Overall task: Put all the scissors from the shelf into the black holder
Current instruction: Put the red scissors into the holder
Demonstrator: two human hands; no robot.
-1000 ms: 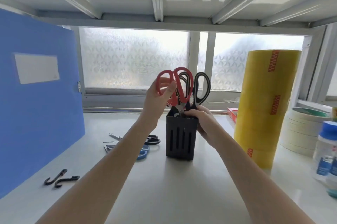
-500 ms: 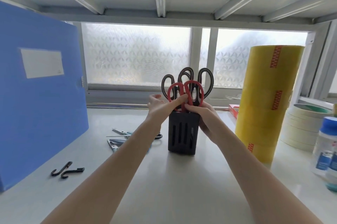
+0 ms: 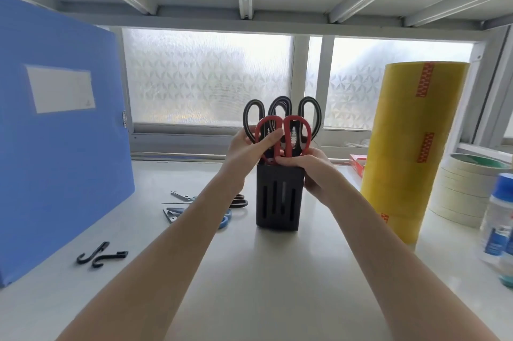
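Note:
The black holder with slotted walls stands mid-shelf. Black-handled scissors stand in it, handles up. Red-handled scissors sit in front of them, blades down inside the holder. My left hand pinches the left red loop, thumb across it. My right hand wraps the holder's right rim, fingers touching the base of the red handles. On the shelf to the left lie blue-handled scissors, dark-handled scissors and another pair, partly hidden by my left forearm.
A large blue folder stands at the left. Two black hooks lie in front of it. A tall yellow tape stack, paler tape rolls and blue-capped bottles crowd the right. A red box lies behind.
The red scissors went from raised above the holder down into it. My left hand followed them down and still holds the loop. The right hand stayed on the holder.

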